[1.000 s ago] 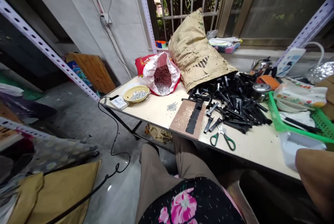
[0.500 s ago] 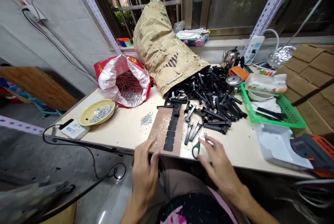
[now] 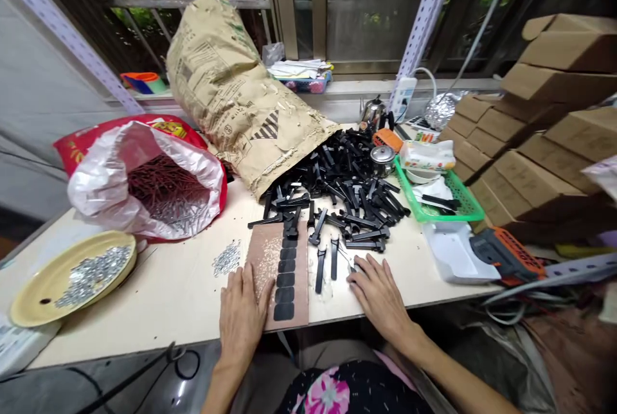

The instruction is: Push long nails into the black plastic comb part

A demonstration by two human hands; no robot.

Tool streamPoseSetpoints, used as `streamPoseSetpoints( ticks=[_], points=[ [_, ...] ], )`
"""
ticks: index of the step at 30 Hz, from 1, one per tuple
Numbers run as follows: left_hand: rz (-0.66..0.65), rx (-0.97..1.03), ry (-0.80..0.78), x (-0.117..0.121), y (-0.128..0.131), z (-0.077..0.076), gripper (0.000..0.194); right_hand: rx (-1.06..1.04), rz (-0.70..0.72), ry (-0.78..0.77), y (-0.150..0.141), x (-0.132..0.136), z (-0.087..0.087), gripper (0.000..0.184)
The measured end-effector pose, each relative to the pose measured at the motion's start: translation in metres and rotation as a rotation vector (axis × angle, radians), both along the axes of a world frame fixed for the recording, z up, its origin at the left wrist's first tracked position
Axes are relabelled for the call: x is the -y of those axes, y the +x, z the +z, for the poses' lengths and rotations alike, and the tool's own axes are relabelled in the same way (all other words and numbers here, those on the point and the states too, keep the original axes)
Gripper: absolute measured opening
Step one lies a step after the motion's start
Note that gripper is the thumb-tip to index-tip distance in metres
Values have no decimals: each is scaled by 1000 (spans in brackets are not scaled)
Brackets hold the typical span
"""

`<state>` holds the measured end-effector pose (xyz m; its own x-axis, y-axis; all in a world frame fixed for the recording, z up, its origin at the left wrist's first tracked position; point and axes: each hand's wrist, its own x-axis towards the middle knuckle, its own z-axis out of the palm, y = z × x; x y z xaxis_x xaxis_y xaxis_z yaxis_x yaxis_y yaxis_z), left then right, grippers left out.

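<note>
My left hand [image 3: 242, 311] lies with fingers spread at the left edge of a brown board [image 3: 263, 234], apparently holding nothing. A column of black rounded pads [image 3: 284, 294] and many pale specks lie on that board. My right hand [image 3: 383, 298] rests on the table, fingers stretched out and lowered over a pair of scissors [image 3: 348, 261]; its handles are mostly hidden under the fingers. Two black clip-like plastic parts [image 3: 334, 258] lie between the board and that hand. Behind them is a heap of similar black parts [image 3: 357, 176], spilling from a paper sack [image 3: 231, 92].
At the left stand a red and white bag [image 3: 106, 176] of long screws or nails and a yellow plate [image 3: 29, 292] of small metal pieces. A little metal pile [image 3: 226, 258] lies beside the board. A green basket [image 3: 475, 211], white tray [image 3: 446, 253] and cardboard boxes [image 3: 525, 182] stand right.
My view has swung to the right. My right hand has come down over the scissors, hiding the green handle, and my left hand has moved up beside the board.
</note>
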<state>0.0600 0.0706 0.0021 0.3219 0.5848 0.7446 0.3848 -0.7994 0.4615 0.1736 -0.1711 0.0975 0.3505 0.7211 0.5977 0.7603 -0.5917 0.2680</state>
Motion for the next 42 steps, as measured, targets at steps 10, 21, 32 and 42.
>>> streamPoseSetpoints(
  ticks=[10,21,32,42],
  points=[
    [-236,-15,244,91,39,59,73,112,-182,-15,11,16,4,52],
    [-161,-211,280,84,88,82,50,122,-254,32,38,16,48,71],
    [-111,-190,222,29,138,129,50,9,-271,-63,90,-83,82,57],
    [-80,-202,196,-6,158,165,39,-249,-135,-80,96,-97,113,59]
  ],
)
